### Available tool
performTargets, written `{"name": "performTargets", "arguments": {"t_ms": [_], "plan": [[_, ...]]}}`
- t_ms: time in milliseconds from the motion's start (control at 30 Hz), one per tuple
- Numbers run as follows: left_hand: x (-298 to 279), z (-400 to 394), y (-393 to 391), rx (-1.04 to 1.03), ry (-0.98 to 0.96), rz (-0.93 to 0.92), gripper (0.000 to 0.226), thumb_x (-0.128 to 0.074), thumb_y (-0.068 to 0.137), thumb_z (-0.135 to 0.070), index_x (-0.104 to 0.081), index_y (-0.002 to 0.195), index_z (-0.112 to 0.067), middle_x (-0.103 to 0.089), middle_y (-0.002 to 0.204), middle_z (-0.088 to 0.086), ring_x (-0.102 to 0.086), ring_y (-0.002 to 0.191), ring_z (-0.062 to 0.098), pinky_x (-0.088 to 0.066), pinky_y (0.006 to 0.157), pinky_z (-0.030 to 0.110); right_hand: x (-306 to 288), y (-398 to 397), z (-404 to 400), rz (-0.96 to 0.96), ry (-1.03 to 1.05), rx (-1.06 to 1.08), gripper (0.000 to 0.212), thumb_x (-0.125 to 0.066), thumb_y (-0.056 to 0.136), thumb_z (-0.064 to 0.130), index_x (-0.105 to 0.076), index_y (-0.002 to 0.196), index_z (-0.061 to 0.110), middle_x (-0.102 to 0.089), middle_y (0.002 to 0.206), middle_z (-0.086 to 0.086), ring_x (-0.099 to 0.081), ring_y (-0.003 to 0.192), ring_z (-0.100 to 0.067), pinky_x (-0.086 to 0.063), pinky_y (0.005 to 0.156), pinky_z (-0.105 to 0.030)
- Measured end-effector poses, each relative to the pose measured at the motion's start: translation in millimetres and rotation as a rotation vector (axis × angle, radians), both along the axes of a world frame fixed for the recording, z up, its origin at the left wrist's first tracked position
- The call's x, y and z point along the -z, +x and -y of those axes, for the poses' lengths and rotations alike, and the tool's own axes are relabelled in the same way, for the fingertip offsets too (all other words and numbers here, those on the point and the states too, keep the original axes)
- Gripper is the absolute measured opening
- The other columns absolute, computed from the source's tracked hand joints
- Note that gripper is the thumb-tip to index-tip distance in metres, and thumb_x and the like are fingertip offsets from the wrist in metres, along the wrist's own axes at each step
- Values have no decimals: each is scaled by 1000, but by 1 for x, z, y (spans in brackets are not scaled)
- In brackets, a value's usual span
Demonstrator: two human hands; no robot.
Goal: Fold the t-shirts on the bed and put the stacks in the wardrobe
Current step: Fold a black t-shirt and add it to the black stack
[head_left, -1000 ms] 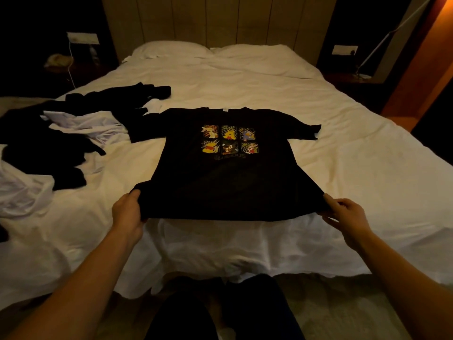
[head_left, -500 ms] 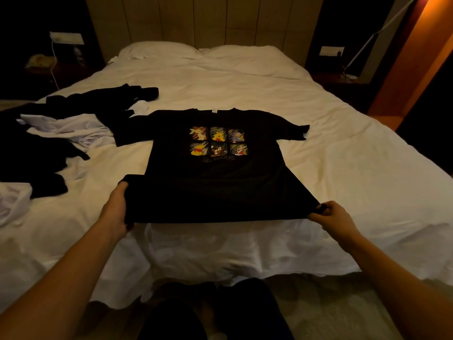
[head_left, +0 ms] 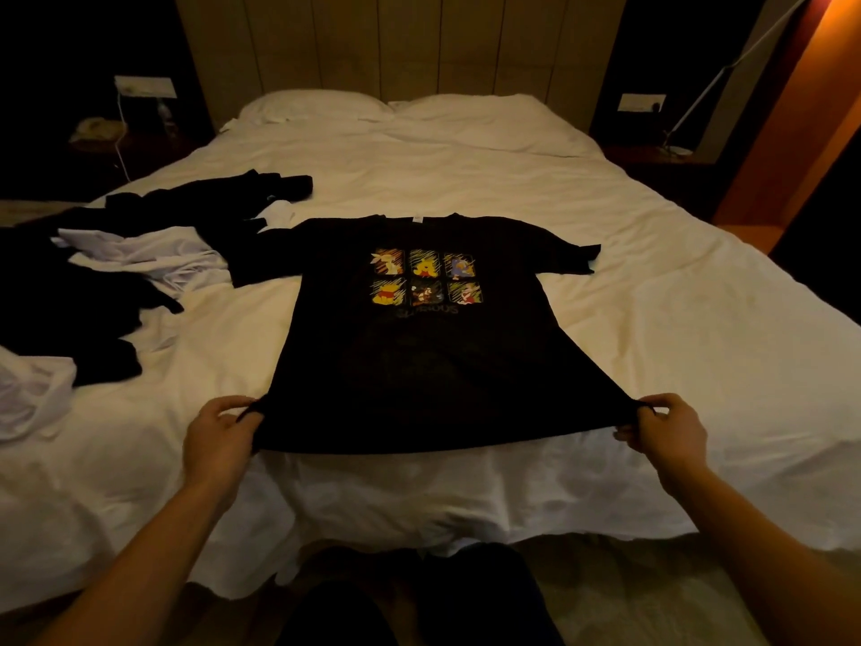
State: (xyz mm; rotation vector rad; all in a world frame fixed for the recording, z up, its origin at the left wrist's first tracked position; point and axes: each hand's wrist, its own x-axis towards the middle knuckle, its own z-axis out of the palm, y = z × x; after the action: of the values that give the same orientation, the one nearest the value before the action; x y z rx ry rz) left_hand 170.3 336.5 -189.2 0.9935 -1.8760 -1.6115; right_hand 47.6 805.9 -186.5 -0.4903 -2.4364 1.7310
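Black cotton stretches between both hands: a black t-shirt (head_left: pixel 419 366) lies face up on the white bed sheet (head_left: pixel 652 328), its print of six cartoon panels (head_left: pixel 425 277) well beyond the hands, toward the collar. The left hand (head_left: pixel 219 435) pinches the hem's left corner, fingers curled round a bunched tip of fabric, and the right hand (head_left: pixel 666 431) pinches the right corner the same way, so the hem runs taut in a straight line from one to the other, near the foot edge of the bed. The shirt's sleeves spread out to either side farther away, the right one ending in a flat cuff.

Beyond and to the outside of the left hand lies a heap of unfolded t-shirts (head_left: pixel 93 282), black and white ones tangled together, just beside the spread shirt's left sleeve. Two white pillows (head_left: pixel 396 111) rest far ahead of both hands against a panelled headboard (head_left: pixel 400 44).
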Motion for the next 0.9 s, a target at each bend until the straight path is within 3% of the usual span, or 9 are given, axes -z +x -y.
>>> {"name": "performTargets", "arguments": {"t_ms": [100,167,233,367,500,600,667,767,900], "plan": [[2,2,9,-140,-295,-23,23,-68,85,0,-62,104,-11,-59,75,13,-61,76,36,-51,69,36,0,3,-3,-71,39,-2,13,-50,100,5,-53,113,2,-67,95,-23,-68,79,-32,-56,84,-48],[2,-3,16,0,-466,-7,31,-67,83,7,-60,109,-8,-57,71,10,-56,66,26,-44,59,14,2,5,-9,-81,16,-40,19,-46,102,3,-52,120,7,-66,99,-23,-67,83,-34,-57,83,-48],[10,-4,22,192,-590,80,38,-70,80,10,-57,113,-5,-56,68,7,-55,63,20,-42,57,10,8,7,-15,-63,-47,-99,29,-41,103,1,-54,127,10,-67,100,-20,-69,86,-33,-60,74,-37],[28,2,24,178,-593,200,33,-72,79,8,-53,104,-1,-62,73,13,-63,77,39,-40,61,36,20,16,-14,17,-252,-122,31,-36,104,0,-62,119,5,-68,106,-17,-68,93,-29,-60,66,-28],[19,-5,17,45,-585,103,25,-64,80,13,-52,95,-3,-59,76,15,-60,76,38,-38,68,36,22,18,-10,43,-609,2,28,-37,103,2,-64,110,5,-70,100,-15,-69,91,-29,-60,60,-25],[0,-8,18,-40,-647,-95,27,-58,82,16,-53,95,-8,-52,102,16,-53,77,27,-42,72,32,15,11,-9,-9,-782,64,23,-41,102,5,-63,107,2,-73,98,-16,-74,81,-24,-60,60,-26],[-4,-7,20,-53,-693,-172,29,-58,83,15,-52,94,-11,-48,109,15,-52,75,22,-43,68,16,9,14,-8,-50,-733,-45,17,-47,102,13,-60,107,1,-72,100,-19,-74,84,-25,-60,64,-29],[9,-9,25,49,-700,-99,28,-60,84,14,-52,97,-9,-45,110,8,-53,74,21,-44,68,15,12,21,-7,0,-495,-169,47,-72,71,36,-56,102,4,-67,99,-21,-74,80,-27,-61,61,-29],[28,-5,31,104,-680,53,29,-61,84,14,-59,110,1,-52,113,18,-58,80,27,-44,75,30,23,18,-8,9,-333,-74,6,-50,100,5,-52,104,8,-61,107,-24,-67,85,-29,-61,59,-30]]}}
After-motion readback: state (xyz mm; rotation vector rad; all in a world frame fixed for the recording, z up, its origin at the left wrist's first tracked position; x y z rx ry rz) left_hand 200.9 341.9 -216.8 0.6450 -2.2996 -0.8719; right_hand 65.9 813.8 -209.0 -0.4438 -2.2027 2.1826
